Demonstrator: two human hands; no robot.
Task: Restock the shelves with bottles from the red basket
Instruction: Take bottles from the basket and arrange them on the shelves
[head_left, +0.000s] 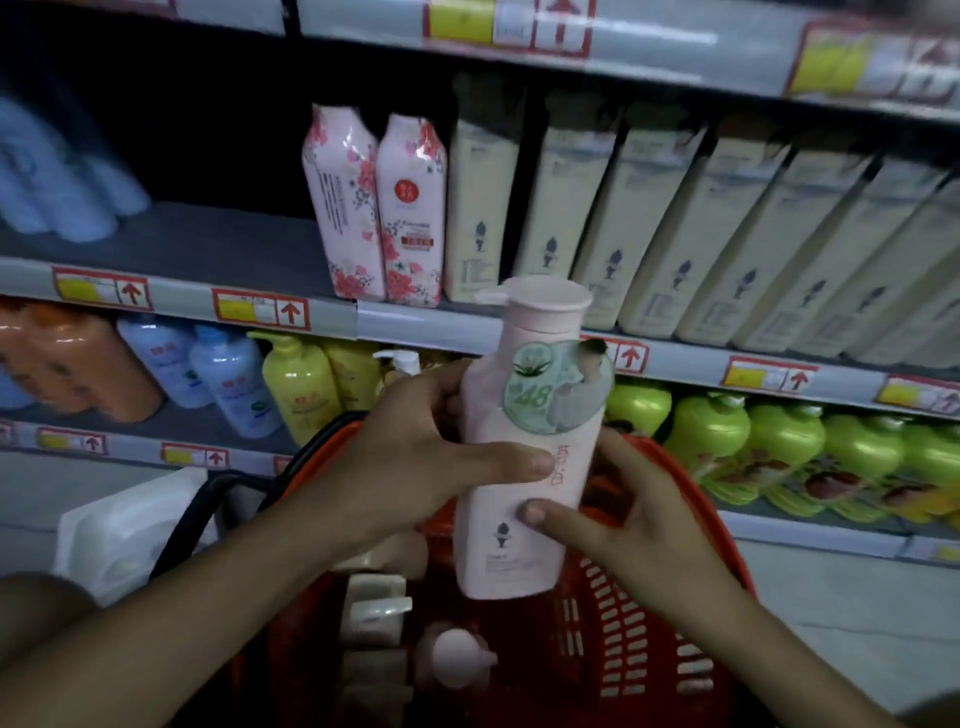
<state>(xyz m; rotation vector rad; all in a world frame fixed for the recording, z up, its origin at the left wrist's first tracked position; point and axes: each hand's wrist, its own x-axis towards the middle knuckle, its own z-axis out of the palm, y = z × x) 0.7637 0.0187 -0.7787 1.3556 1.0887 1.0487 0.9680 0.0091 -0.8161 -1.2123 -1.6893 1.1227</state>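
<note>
Pale pink bottle (524, 467) held upright over the red basket (649, 613), the left hand (415, 462) wrapped round its left side with the thumb across the front, the right hand (618, 512) curled round its lower right side with the thumb pressed on the label. A round green sticker (558, 387) near the bottle's shoulder reads "48"; the red characters and small print below it are illegible. Behind, the shelf (208, 301) carries red-and-yellow price tags (262, 310) with upward arrows, floral pink bottles (382, 213) and cream bottles (665, 228).
</note>
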